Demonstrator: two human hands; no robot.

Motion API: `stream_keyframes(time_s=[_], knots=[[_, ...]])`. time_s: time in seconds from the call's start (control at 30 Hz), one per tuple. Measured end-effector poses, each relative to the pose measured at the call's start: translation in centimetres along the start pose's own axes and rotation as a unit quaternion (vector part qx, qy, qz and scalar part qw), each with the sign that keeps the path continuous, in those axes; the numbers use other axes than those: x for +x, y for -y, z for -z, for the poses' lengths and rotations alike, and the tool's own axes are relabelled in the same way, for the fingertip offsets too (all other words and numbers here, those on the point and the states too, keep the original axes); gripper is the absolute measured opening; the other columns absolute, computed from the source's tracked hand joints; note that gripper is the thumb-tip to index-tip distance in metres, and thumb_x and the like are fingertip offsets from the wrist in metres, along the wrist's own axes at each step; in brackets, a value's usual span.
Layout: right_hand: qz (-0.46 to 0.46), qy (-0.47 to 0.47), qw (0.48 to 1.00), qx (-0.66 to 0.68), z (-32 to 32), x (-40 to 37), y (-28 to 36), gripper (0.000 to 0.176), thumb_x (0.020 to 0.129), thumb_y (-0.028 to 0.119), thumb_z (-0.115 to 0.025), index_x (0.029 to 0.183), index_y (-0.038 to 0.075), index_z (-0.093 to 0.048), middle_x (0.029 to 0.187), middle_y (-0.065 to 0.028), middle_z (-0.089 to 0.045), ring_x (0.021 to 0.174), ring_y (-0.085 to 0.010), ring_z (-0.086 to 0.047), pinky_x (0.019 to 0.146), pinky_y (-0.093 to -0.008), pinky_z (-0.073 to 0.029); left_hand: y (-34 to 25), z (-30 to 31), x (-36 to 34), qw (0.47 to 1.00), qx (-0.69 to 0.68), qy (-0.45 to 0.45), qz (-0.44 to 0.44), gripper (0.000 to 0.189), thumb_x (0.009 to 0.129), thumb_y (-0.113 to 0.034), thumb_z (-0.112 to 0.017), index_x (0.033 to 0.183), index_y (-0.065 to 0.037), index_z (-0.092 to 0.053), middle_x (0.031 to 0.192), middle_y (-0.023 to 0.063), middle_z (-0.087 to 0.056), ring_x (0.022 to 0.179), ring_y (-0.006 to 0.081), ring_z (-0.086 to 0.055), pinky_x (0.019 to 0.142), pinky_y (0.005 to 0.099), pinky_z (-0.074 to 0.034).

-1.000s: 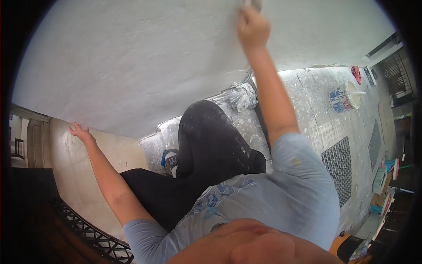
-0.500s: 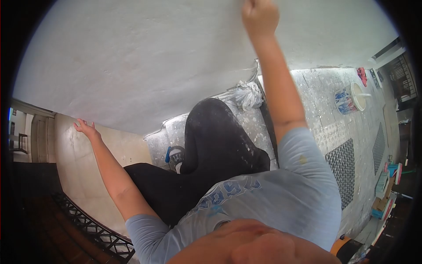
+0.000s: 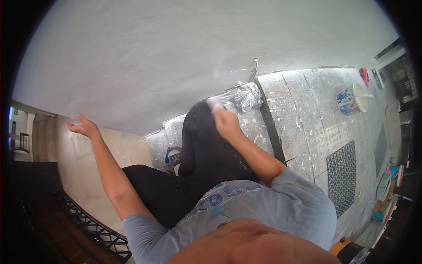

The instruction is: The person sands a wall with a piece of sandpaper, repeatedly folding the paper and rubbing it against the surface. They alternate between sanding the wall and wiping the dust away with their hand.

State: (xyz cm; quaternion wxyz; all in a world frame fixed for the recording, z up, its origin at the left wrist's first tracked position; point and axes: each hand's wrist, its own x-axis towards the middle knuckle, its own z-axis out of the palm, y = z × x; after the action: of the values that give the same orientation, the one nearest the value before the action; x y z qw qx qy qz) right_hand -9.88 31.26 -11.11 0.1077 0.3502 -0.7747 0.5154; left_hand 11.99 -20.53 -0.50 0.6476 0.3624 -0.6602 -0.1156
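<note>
My right hand (image 3: 227, 124) is closed in front of my raised knee, holding a small whitish object (image 3: 214, 104) that is blurred by motion; its kind cannot be told. Just behind it, crumpled clear plastic sheeting (image 3: 249, 96) lies at the foot of the pale wall (image 3: 145, 57). Out to the left, my left hand (image 3: 87, 128) has its thumb and fingers spread and holds nothing. It is close to the wall's left edge; whether it touches the wall cannot be told.
A paint-smeared white bucket (image 3: 347, 101) with a pale handle sticking out stands on the spattered tiled floor (image 3: 285, 105). A red cloth (image 3: 364, 76) lies beyond it. Dark perforated mats (image 3: 341, 176) are at right, with boxes (image 3: 383, 198) farther out. A black metal railing (image 3: 94, 226) curves at lower left.
My right hand has come down from high on the wall to in front of my knee, and the whitish object now shows in it. My left hand has shifted slightly left, still spread.
</note>
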Motion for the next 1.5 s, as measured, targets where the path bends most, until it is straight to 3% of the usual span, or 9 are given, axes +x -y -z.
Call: stream_keyframes(time_s=[0.23,0.6,0.77,0.83,0.93,1.1,1.37,1.43,1.5], knots=[[0.141,0.123,0.975,0.12,2.1,0.8,1.4,0.033,0.088,0.012,-0.071,0.122,0.009,-0.071,0.072,-0.0144,-0.065,0.064,-0.0332,-0.064,0.058,-0.0413,-0.05,-24.7,-3.8,0.2,0.836,-0.053,0.025,-0.546,0.068,0.083,-0.02,-0.074,0.139,-0.01,-0.036,0.151,0.0244,-0.04,0.141,0.0396,-0.038,0.117,0.0534,-0.027],[0.074,0.099,0.97,0.21,2.3,1.1,-2.0,0.024,0.09,0.011,-0.069,0.111,-0.001,-0.071,0.079,-0.0184,-0.069,0.069,-0.0368,-0.066,0.06,-0.0412,-0.051,-44.4,-18.4,-0.2,0.865,-0.071,-0.055,-0.494,0.064,0.09,-0.04,-0.065,0.14,-0.005,-0.045,0.148,0.0175,-0.042,0.14,0.0333,-0.039,0.116,0.0515,-0.027],[0.098,0.081,0.971,0.203,1.9,0.9,-2.6,0.024,0.09,0.011,-0.069,0.11,-0.001,-0.071,0.086,-0.0192,-0.071,0.072,-0.0362,-0.069,0.063,-0.0399,-0.054,-40.7,-17.3,-21.8,0.31,0.145,0.613,-0.712,0.062,0.094,-0.06,-0.053,0.142,-0.022,-0.056,0.145,0.0082,-0.057,0.137,0.029,-0.05,0.12,0.0519,-0.028],[0.088,0.107,0.97,0.2,2.2,0.9,-2.7,0.021,0.089,0.011,-0.07,0.106,-0.002,-0.071,0.088,-0.0197,-0.072,0.075,-0.0366,-0.07,0.065,-0.0396,-0.055,-37.1,-15.2,-21.8,0.26,0.03,0.642,-0.721,0.049,0.095,-0.048,-0.055,0.138,-0.025,-0.058,0.139,0.0085,-0.061,0.129,0.026,-0.056,0.112,0.0506,-0.039],[0.079,0.096,0.972,0.197,1.7,0.5,-3.0,0.02,0.088,0.011,-0.071,0.103,-0.003,-0.071,0.09,-0.0203,-0.073,0.077,-0.0367,-0.071,0.067,-0.0389,-0.056,-37.3,-14.6,-17.8,0.267,0.019,0.594,-0.759,0.038,0.093,-0.034,-0.06,0.13,-0.025,-0.062,0.133,0.0067,-0.065,0.12,0.022,-0.061,0.104,0.047,-0.047],[0.089,0.087,0.969,0.214,1.2,0.7,-3.0,0.019,0.088,0.011,-0.072,0.101,-0.003,-0.072,0.091,-0.0207,-0.073,0.077,-0.0365,-0.071,0.067,-0.0383,-0.057,-44.7,-13.6,-3.3,0.597,-0.078,0.176,-0.779,0.028,0.08,-0.016,-0.072,0.108,-0.021,-0.07,0.114,0.0015,-0.07,0.104,0.0221,-0.065,0.092,0.0409,-0.049],[0.095,0.07,0.967,0.226,1.6,0.7,-2.5,0.02,0.088,0.011,-0.071,0.1,-0.005,-0.07,0.083,-0.0209,-0.07,0.065,-0.0358,-0.067,0.059,-0.0398,-0.052,-47.6,-13.7,5.8,0.82,-0.44,-0.186,-0.316,0.04,0.095,-0.033,-0.065,0.113,0.001,-0.056,0.121,0.0214,-0.052,0.106,0.0319,-0.055,0.089,0.0449,-0.046],[0.096,0.076,0.968,0.219,1.2,0.4,-2.9,0.02,0.088,0.011,-0.071,0.1,-0.005,-0.07,0.083,-0.0208,-0.07,0.065,-0.0358,-0.067,0.059,-0.0398,-0.052,-47.4,-18.5,-1.4,0.894,-0.029,-0.04,-0.445,0.043,0.096,-0.036,-0.06,0.125,-0.004,-0.056,0.14,0.0231,-0.045,0.124,0.0381,-0.048,0.103,0.0542,-0.036],[0.092,0.083,0.97,0.209,1.2,0.2,-2.8,0.02,0.088,0.011,-0.071,0.1,-0.005,-0.07,0.083,-0.0208,-0.07,0.065,-0.0358,-0.067,0.059,-0.0399,-0.052,-51.2,-17.6,-10.3,0.671,0.319,0.506,-0.439,0.058,0.096,-0.045,-0.058,0.145,-0.014,-0.052,0.158,0.016,-0.04,0.139,0.0374,-0.044,0.117,0.0557,-0.027]])
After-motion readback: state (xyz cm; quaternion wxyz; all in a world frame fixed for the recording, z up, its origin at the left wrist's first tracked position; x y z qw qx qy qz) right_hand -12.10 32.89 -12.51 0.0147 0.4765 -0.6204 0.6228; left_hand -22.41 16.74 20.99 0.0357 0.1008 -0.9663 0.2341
